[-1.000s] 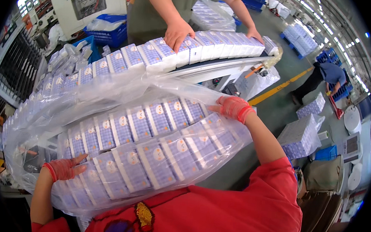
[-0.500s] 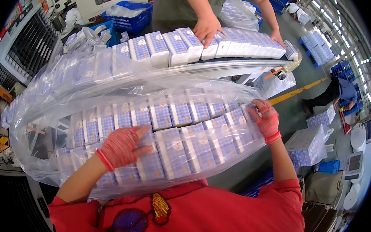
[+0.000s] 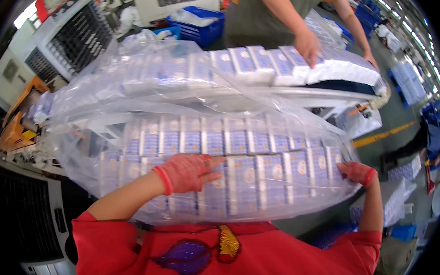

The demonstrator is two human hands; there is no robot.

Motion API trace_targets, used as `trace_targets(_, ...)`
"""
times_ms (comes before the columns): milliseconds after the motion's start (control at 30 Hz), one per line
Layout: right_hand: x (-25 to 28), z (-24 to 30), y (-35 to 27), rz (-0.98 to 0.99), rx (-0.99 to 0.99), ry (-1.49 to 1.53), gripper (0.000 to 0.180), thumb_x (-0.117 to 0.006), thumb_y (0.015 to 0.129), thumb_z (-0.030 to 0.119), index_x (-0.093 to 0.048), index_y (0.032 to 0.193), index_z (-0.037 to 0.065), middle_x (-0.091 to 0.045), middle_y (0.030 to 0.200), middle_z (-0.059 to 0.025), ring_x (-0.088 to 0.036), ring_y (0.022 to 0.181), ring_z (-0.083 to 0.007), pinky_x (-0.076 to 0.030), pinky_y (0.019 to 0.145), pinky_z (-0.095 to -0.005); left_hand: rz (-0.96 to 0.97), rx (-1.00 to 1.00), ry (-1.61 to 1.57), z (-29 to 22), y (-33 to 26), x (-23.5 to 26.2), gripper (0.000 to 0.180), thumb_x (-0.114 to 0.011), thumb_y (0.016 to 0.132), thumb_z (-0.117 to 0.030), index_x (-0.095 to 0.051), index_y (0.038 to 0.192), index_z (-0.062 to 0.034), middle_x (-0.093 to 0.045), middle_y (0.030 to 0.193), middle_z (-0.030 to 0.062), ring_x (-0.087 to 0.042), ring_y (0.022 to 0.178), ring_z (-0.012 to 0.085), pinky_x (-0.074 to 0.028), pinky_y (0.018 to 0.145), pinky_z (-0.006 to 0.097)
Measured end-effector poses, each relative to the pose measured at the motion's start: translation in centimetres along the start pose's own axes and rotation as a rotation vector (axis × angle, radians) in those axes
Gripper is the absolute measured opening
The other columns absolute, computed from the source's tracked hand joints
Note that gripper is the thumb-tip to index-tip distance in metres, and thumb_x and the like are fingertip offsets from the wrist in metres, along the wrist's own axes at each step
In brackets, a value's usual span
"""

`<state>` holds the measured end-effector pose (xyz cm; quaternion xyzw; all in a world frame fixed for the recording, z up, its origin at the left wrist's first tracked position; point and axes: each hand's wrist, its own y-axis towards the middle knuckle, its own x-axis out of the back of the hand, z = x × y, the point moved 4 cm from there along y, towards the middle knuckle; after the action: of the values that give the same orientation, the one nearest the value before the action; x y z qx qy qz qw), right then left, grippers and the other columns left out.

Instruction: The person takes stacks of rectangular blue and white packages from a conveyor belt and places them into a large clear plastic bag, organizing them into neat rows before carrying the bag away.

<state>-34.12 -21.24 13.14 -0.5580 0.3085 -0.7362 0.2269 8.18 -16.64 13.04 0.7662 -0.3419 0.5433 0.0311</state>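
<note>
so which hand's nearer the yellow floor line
Right. The right hand is just below the yellow floor line in view; the left hand is farther left, over the packs.

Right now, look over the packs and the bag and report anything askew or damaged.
The packs on the conveyor look slightly askew: near the co-worker's hand their angles differ and their front edges step unevenly. The clear bag hangs loose and wrinkled, but I see no obvious tear or spill.

One clear bag (image 3: pixel 277 105) surrounds two rows of packs (image 3: pixel 242 181), one more row (image 3: pixel 285 63) lines one conveyor (image 3: pixel 328 93), with one gloved left hand (image 3: pixel 187 173), one gloved right hand (image 3: pixel 357 172) and two co-worker's hands (image 3: pixel 307 44) at its far edge.
</note>
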Motion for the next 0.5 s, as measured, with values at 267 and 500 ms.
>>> trace_targets(267, 4.4, 5.6, 2.5, -0.508, -0.058, -0.268, 0.064, -0.045, 0.074, 0.055, -0.044, 0.114, 0.005, -0.051, 0.105, -0.0209, -0.05, 0.096, -0.0319, -0.04, 0.08, -0.0369, -0.187, -0.083, 0.464, -3.8, -3.6, -0.8, 0.048, -0.049, 0.075, -0.038, -0.04, 0.119, -0.0227, -0.031, 0.128, 0.0068, -0.03, 0.114, 0.0347, -0.027, 0.084, 0.06)
trace_targets(500, 3.8, 8.6, 3.9, -0.471, 0.261, -0.336, 0.057, -0.051, 0.072, 0.051, -0.05, 0.108, 0.006, -0.054, 0.102, -0.0152, -0.051, 0.095, -0.0291, -0.041, 0.079, -0.0358, -0.103, -0.106, 0.36, -2.2, -8.0, 0.6, 0.048, -0.057, 0.07, -0.035, -0.043, 0.115, -0.0254, -0.032, 0.127, 0.0061, -0.031, 0.115, 0.0328, -0.021, 0.09, 0.058)
